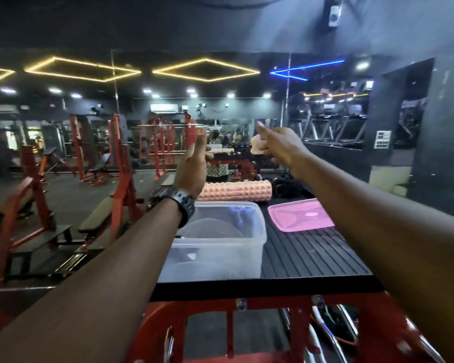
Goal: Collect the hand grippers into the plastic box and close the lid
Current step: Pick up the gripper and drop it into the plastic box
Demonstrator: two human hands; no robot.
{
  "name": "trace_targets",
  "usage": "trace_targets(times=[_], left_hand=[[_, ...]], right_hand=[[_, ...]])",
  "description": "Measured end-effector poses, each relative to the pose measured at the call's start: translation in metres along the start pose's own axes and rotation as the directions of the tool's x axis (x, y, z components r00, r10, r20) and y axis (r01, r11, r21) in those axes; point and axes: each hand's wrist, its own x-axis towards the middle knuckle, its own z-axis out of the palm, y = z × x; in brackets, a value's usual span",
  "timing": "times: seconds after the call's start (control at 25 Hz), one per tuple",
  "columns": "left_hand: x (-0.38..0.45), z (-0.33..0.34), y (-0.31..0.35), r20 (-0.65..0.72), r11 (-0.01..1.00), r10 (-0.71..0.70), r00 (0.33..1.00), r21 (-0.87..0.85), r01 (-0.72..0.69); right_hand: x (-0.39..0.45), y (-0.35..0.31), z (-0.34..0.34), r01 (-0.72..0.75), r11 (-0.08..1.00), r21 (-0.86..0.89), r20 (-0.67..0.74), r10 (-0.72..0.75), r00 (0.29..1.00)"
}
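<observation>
A clear plastic box (257, 239) stands open on a black ribbed platform (312, 255). Inside it lies a bluish hand gripper (240, 214) near the far wall, with dim round shapes beside it. The pink lid (300, 214) lies flat on the platform to the box's right. Both arms are raised above the platform. My left hand (194, 163), with a black watch on its wrist, is held upright with fingers apart and nothing in it. My right hand (278, 145) is lifted higher to the right, fingers loosely curled, and holds nothing.
A peach foam roller (233, 189) lies across the platform's far end, with dark gear (286, 187) beside it. Red benches and racks (121, 163) fill the floor to the left. A red frame (220, 307) supports the platform below. Mirrors line the back wall.
</observation>
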Motion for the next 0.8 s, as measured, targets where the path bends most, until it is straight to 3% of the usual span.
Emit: trace_targets(times=[0.08,0.28,0.6,0.8], left_hand=[[-0.001,0.027,0.011,0.031,1.000,0.011,0.999,-0.023,-0.011],[-0.003,0.061,0.013,0.085,0.997,0.015,0.996,-0.074,-0.009],[-0.012,0.108,0.007,0.150,0.999,-0.031,0.988,-0.006,0.032],[-0.013,0.142,0.001,0.073,0.998,-0.061,0.995,0.004,0.061]], right_hand=[[-0.005,0.020,-0.029,-0.054,0.993,0.103,-0.072,0.061,0.996],[-0.018,0.046,-0.046,-0.101,0.973,0.206,-0.065,0.117,0.991],[-0.020,0.094,-0.051,-0.109,0.979,0.172,0.026,0.106,0.994],[0.002,0.130,-0.050,-0.093,0.976,0.196,0.105,0.073,0.992]])
